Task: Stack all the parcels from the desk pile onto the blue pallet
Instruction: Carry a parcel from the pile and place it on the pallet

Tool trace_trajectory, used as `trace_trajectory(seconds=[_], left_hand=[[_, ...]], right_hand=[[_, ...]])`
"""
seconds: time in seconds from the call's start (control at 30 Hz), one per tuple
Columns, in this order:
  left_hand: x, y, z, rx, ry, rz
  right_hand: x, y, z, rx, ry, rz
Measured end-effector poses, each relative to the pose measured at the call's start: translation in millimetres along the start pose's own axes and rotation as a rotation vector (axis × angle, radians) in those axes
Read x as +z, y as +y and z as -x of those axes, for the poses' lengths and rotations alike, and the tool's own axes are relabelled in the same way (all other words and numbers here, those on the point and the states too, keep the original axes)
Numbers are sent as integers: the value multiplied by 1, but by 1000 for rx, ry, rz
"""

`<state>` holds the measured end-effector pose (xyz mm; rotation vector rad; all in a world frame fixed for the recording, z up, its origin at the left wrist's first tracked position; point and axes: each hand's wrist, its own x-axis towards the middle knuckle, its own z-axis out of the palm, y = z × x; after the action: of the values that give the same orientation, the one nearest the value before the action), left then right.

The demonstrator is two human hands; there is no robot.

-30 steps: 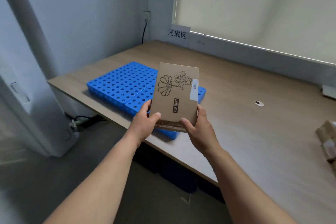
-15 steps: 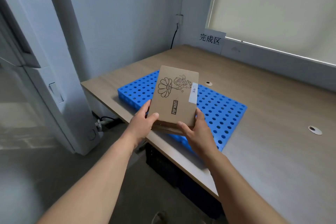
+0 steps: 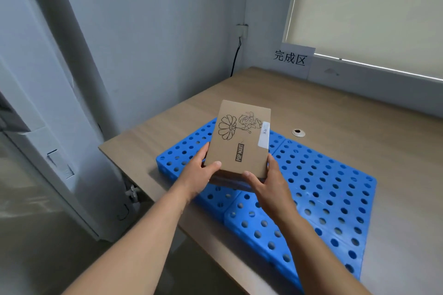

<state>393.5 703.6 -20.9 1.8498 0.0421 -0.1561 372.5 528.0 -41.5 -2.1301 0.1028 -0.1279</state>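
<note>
Between the left grip (image 3: 198,175) and right grip (image 3: 272,190), each clasping a near corner, the parcel (image 3: 242,139) hovered over the blue pallet (image 3: 323,189), which judging by this placing step next needed a level lowering.

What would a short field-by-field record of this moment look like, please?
parcel: brown cardboard box printed POP MART, with a flower drawing and a white label
left hand: grips the parcel's near left corner
right hand: grips the parcel's near right corner
parcel position: held over the left part of the blue pallet; contact unclear
blue pallet: perforated, lying flat on the wooden desk near its corner
other: round cable grommet beyond the pallet; paper sign behind the desk
</note>
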Motion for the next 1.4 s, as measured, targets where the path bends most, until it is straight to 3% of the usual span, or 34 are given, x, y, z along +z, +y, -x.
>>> trace_trajectory(seconds=[0.37,0.87,1.07,1.4], left_hand=[[-25,-24,-92,-64,-121,-23],[-86,-57,-252,-1,-481,-71],[-103,-76,-293,131,-589,-444],[-111,-85,-341,65,-565,-507]], right_hand=[[43,6,-69,106,17,14],[122,-18,-163,329,182,15],[142,-8,-183,479,178,-66],[166,-8,-223,535,205,-93]])
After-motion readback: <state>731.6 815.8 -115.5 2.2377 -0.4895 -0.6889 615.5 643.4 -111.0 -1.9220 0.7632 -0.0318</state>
